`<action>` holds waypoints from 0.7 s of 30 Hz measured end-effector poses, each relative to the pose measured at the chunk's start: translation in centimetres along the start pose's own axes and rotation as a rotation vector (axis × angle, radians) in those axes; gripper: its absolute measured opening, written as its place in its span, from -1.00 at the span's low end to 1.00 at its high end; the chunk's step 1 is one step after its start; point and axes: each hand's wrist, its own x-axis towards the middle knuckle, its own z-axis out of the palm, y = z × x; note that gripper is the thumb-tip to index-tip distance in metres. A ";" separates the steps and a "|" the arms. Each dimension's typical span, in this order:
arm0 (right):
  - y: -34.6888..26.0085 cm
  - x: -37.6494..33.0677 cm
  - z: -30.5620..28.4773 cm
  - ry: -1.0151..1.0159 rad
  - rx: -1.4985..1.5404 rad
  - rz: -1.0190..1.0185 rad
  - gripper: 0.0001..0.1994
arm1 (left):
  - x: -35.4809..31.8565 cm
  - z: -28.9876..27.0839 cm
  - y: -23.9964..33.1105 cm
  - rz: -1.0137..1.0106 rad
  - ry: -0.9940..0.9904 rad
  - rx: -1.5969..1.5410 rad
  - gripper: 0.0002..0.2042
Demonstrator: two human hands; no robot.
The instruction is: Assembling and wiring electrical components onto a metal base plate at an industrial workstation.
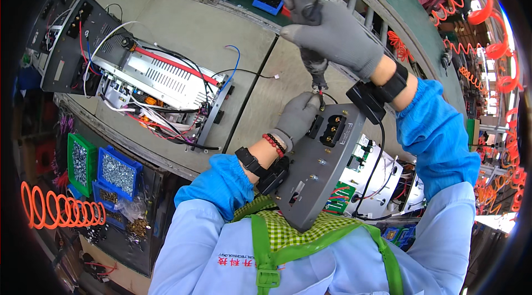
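Observation:
My right hand [335, 37], in a grey glove, grips a dark powered screwdriver [303, 7] that hangs from above, its bit pointing down at the top edge of a grey metal panel [316, 170]. My left hand [299, 115], also gloved, holds that panel's upper corner, fingers right beside the bit. The panel is tilted up against my chest and carries black sockets [332, 129] and small openings. A white chassis with circuit boards [368, 181] sits behind the panel, joined by a black cable.
An open power unit [158, 81] with red, black and white wires lies on the grey bench at left. Blue and green bins of screws [117, 173] stand at lower left beside an orange coiled hose [61, 212]. More bins sit at the top; another person is at upper right.

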 end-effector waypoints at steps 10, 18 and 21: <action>1.9 7.2 8.1 -0.521 -0.441 0.166 -0.48 | -5.6 -3.6 5.6 0.692 0.040 0.286 -0.84; 3.2 7.1 9.4 -0.628 -0.393 0.215 -0.51 | -8.8 -0.2 9.4 1.160 -0.629 0.408 -0.86; 2.3 6.7 8.8 -0.582 -0.366 0.181 -0.52 | -8.6 -0.3 9.3 1.169 -0.596 0.373 -0.87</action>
